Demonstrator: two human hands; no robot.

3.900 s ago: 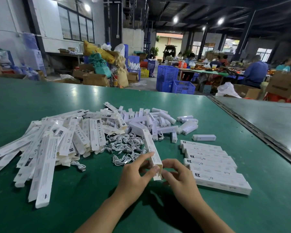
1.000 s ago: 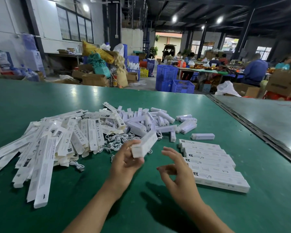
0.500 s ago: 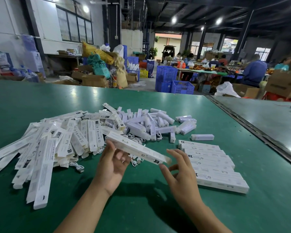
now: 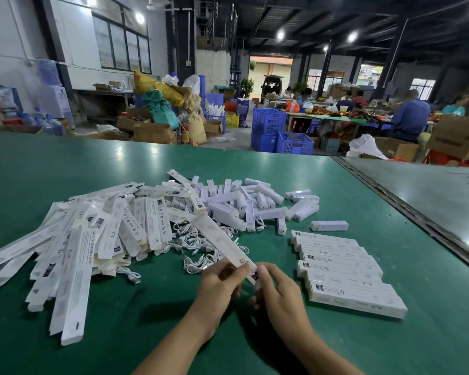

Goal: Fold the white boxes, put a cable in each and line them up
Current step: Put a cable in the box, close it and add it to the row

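While its near end is gripped by both hands just below the middle of the view, a long white box [image 4: 219,240] is held above the green table [image 4: 119,163], slanting away towards eleven o'clock. The fingers of the left hand [image 4: 219,284] are curled round the box from the nine o'clock side, with the thumb laid along its top. The very end of the box, where a dark label is printed, is pinched by the thumb and fingers of the right hand [image 4: 279,293].

At three o'clock of the hands, a row of finished boxes [image 4: 341,269] is laid side by side, each touching the next. At nine to ten o'clock, a loose heap of flat unfolded boxes [image 4: 92,239] is spread out. A tangle of white cables [image 4: 198,246] is seen at twelve o'clock, partly under the held box. Beyond it, short white blocks [image 4: 249,201] are scattered, with a single block [image 4: 329,225] set apart at one o'clock, just past the row.

Past the table's far edge, blue crates [image 4: 282,133] are stacked, and a seated person in a blue shirt [image 4: 410,117] is seen at two o'clock.
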